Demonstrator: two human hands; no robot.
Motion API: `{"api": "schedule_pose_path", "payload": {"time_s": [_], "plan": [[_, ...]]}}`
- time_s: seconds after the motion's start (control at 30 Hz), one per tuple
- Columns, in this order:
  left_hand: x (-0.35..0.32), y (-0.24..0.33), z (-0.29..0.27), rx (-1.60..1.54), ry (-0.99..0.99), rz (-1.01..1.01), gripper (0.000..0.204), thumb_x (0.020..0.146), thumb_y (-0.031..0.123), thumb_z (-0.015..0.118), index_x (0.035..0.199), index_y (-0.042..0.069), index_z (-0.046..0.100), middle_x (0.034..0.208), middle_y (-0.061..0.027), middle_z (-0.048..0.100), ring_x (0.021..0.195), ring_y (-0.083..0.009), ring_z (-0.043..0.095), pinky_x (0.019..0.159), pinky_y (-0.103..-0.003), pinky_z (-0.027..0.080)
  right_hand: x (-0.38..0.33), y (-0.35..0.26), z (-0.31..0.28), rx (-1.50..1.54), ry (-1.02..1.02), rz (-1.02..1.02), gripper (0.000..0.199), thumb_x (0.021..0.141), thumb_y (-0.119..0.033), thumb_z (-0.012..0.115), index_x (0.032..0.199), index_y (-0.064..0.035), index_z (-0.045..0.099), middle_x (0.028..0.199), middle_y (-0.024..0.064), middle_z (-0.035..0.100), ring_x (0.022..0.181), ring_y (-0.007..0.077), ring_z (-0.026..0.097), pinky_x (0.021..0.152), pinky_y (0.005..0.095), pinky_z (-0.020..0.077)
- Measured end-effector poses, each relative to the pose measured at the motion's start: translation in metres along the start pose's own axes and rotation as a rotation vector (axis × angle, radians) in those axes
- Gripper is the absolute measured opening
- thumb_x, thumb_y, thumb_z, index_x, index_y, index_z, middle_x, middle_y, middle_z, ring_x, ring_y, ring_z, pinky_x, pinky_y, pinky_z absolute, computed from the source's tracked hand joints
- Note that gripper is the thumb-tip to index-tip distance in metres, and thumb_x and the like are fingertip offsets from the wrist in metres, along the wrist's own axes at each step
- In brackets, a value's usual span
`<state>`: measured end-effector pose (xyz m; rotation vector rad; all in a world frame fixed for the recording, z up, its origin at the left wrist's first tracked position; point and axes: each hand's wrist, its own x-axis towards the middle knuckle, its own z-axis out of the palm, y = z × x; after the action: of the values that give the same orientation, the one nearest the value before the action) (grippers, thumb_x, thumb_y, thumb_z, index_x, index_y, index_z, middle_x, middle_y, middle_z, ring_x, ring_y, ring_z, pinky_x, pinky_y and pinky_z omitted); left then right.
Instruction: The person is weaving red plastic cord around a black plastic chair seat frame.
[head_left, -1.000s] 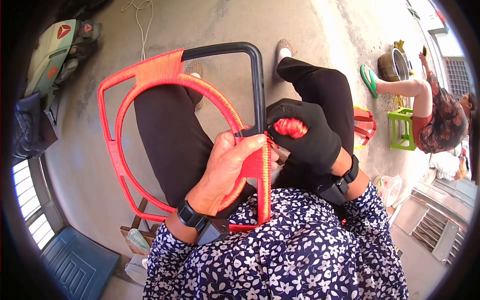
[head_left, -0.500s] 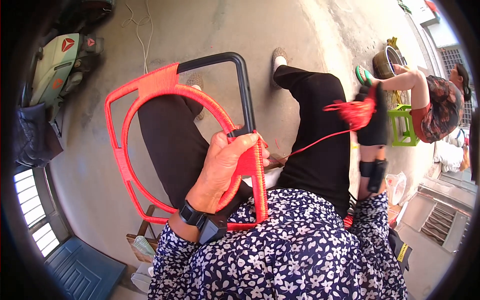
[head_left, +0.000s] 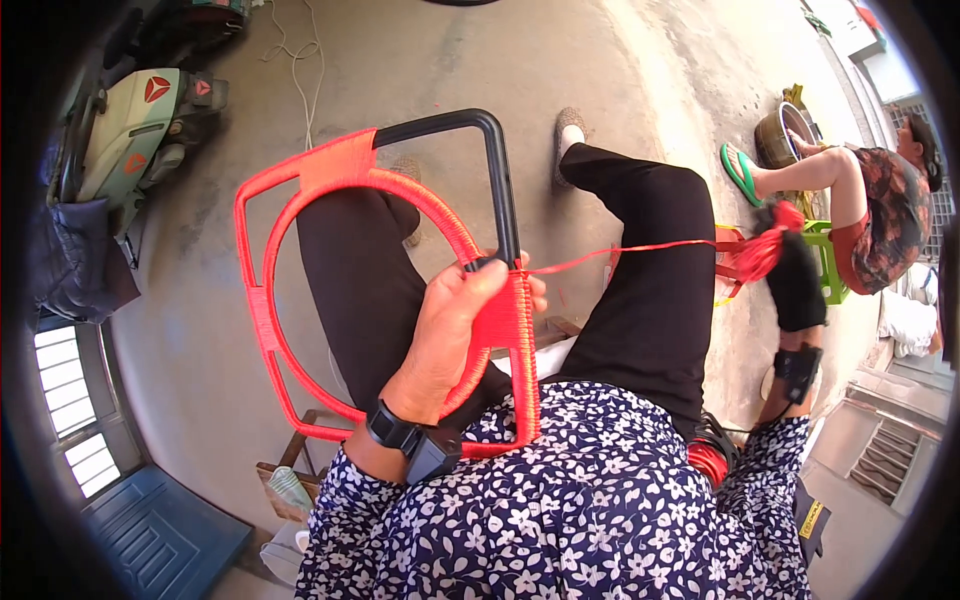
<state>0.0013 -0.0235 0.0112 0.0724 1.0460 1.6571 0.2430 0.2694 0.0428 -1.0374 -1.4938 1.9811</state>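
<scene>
My left hand (head_left: 440, 325) is closed around a black metal frame (head_left: 337, 164) that is mostly wrapped in red cord, with a ring inside a squarish outline. Its upper right corner is bare black tube. The thumb presses where the wrapping meets the bare part, and the frame rests over my lap. From that spot a strand of red cord (head_left: 620, 248) runs taut to the right. It leads to a loose bundle of red cord (head_left: 760, 255) in my black-gloved right hand (head_left: 795, 280), held out beyond my right knee. The right fingers are blurred and partly covered by cord.
At the right, another person (head_left: 890, 210) sits on a green stool (head_left: 825, 262) beside a metal pot (head_left: 785, 135). A scooter (head_left: 130, 150) stands at the left. Below it lies a blue panel (head_left: 165, 540). More red cord (head_left: 708, 462) sits by my right hip.
My right hand has swung outward to the right with the cord bundle. The strand now runs straighter and higher from the frame. My left hand keeps its grip.
</scene>
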Motion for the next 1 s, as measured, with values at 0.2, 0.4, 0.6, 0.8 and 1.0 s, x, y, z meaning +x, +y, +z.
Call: {"api": "schedule_pose_path", "payload": {"time_s": [0.2, 0.4, 0.6, 0.8, 1.0], "plan": [[0.002, -0.009, -0.014, 0.19, 0.225, 0.283, 0.035, 0.1, 0.027, 0.04, 0.117, 0.0, 0.054, 0.106, -0.0124, 0.064, 0.096, -0.017, 0.063, 0.085, -0.033, 0.049, -0.01, 0.052, 0.164, -0.949, -1.101, 0.039, 0.053, 0.08, -0.035, 0.073, 0.123, -0.0072, 0.058, 0.098, 0.0155, 0.068, 0.09, 0.0239, 0.066, 0.081, 0.0333, 0.0505], [-0.004, -0.014, -0.014, 0.173, 0.267, 0.236, 0.021, 0.1, 0.015, 0.045, 0.108, 0.0, 0.058, 0.092, -0.0015, 0.062, 0.082, -0.0082, 0.058, 0.076, -0.024, 0.048, 0.014, 0.092, 0.208, -0.535, -0.742, -0.062, 0.077, 0.077, -0.026, 0.077, 0.14, -0.0066, 0.037, 0.1, 0.0165, 0.067, 0.092, 0.0188, 0.065, 0.077, 0.0321, 0.0516], [-0.006, -0.011, -0.012, 0.254, 0.476, 0.746, 0.019, 0.1, 0.011, 0.046, 0.11, 0.0, 0.057, 0.089, -0.0035, 0.061, 0.074, -0.0084, 0.058, 0.068, -0.022, 0.048, 0.022, 0.076, 0.208, -0.099, -0.288, -0.221, 0.073, 0.078, 0.0, 0.07, 0.141, -0.0042, 0.035, 0.115, 0.0142, 0.06, 0.099, 0.0155, 0.061, 0.084, 0.0273, 0.0515], [-0.012, -0.008, -0.005, 0.976, 0.445, 1.424, 0.027, 0.08, 0.002, 0.067, 0.105, -0.002, 0.058, 0.09, -0.0098, 0.062, 0.072, -0.0189, 0.057, 0.067, -0.031, 0.049, -0.014, 0.028, 0.232, -0.88, -0.591, -1.028, 0.049, 0.076, -0.013, 0.072, 0.122, -0.004, 0.056, 0.123, 0.0134, 0.059, 0.125, 0.0359, 0.047, 0.105, 0.0462, 0.039], [-0.009, -0.014, 0.001, 0.572, 0.564, 1.018, 0.025, 0.088, 0.0, 0.059, 0.112, -0.003, 0.053, 0.089, -0.006, 0.057, 0.077, -0.0114, 0.054, 0.073, -0.025, 0.046, -0.019, 0.031, 0.213, -0.186, -0.367, -0.385, 0.025, 0.084, -0.005, 0.063, 0.108, 0.0011, 0.061, 0.111, 0.0109, 0.065, 0.103, 0.0188, 0.062, 0.086, 0.0311, 0.0493]]}}
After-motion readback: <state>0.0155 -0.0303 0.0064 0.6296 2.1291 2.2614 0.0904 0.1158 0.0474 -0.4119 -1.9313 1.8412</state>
